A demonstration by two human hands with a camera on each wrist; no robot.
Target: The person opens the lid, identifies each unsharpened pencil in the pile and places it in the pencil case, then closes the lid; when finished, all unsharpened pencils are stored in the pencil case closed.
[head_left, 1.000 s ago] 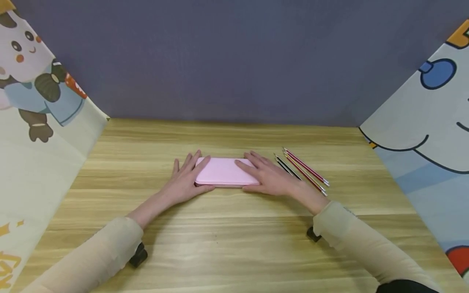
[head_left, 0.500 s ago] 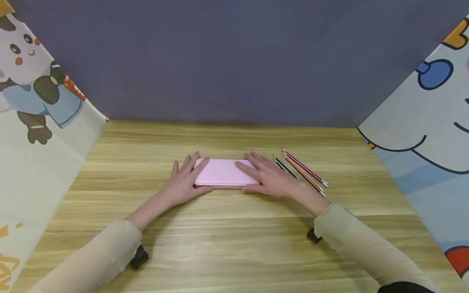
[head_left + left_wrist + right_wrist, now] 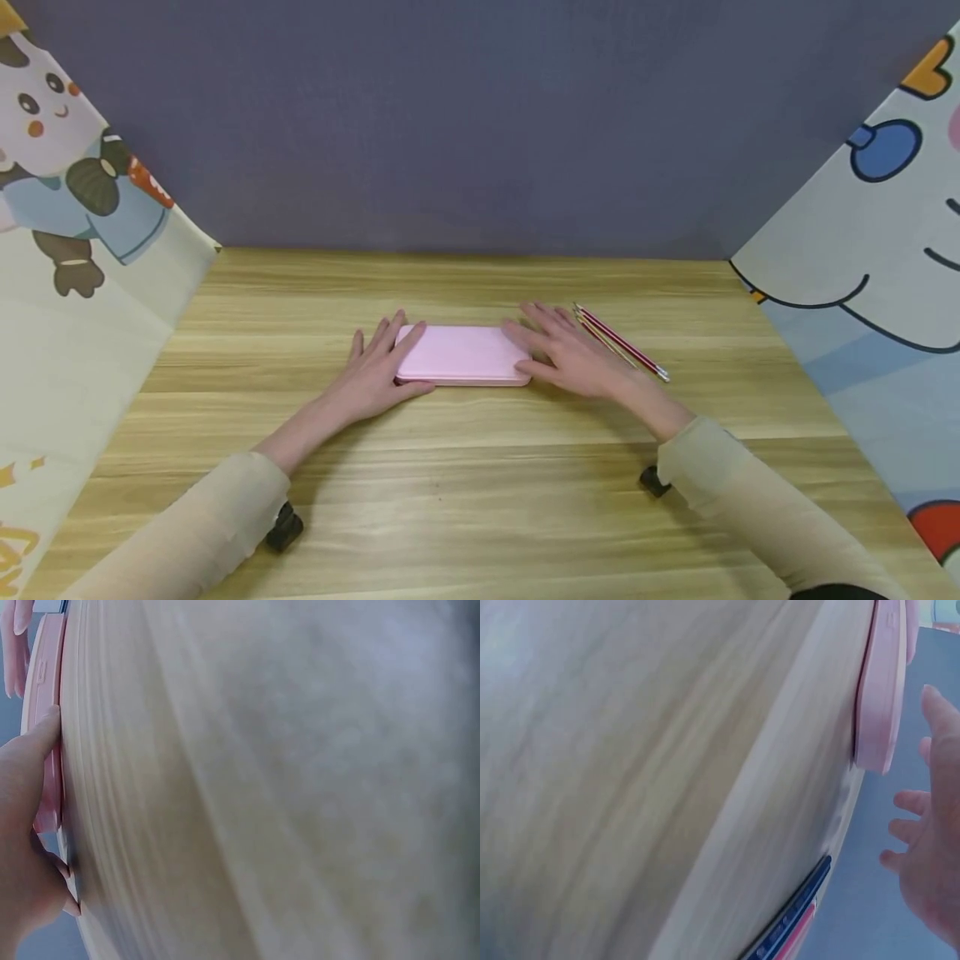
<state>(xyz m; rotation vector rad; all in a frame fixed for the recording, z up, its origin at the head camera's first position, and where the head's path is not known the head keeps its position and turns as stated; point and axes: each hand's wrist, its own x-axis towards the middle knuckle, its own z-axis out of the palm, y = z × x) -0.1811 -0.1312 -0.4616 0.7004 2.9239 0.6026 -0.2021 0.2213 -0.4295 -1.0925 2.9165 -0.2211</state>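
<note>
A flat pink pencil case [image 3: 465, 354], lid down, lies on the wooden table. My left hand [image 3: 375, 367] holds its left end, thumb along the front side and index finger over the top left edge. In the left wrist view, that thumb presses on the side of the pencil case [image 3: 49, 761]. At the right end, my right hand [image 3: 573, 354] hovers with fingers spread; the right wrist view shows a gap between this hand [image 3: 934, 817] and the case. Red pencils [image 3: 618, 340] lie just right of it. A dark pencil [image 3: 784, 919] shows only in the right wrist view.
A dark grey-blue panel [image 3: 465, 125] stands behind the wooden table [image 3: 450, 517]. Printed cartoon panels flank it at left [image 3: 97, 333] and right [image 3: 847, 250]. Small black devices [image 3: 285, 527] sit under both cuffs.
My right hand has come off the right end of the pencil case, lifting and shifting right. It now covers the dark pencils in the head view. The left hand stays in place.
</note>
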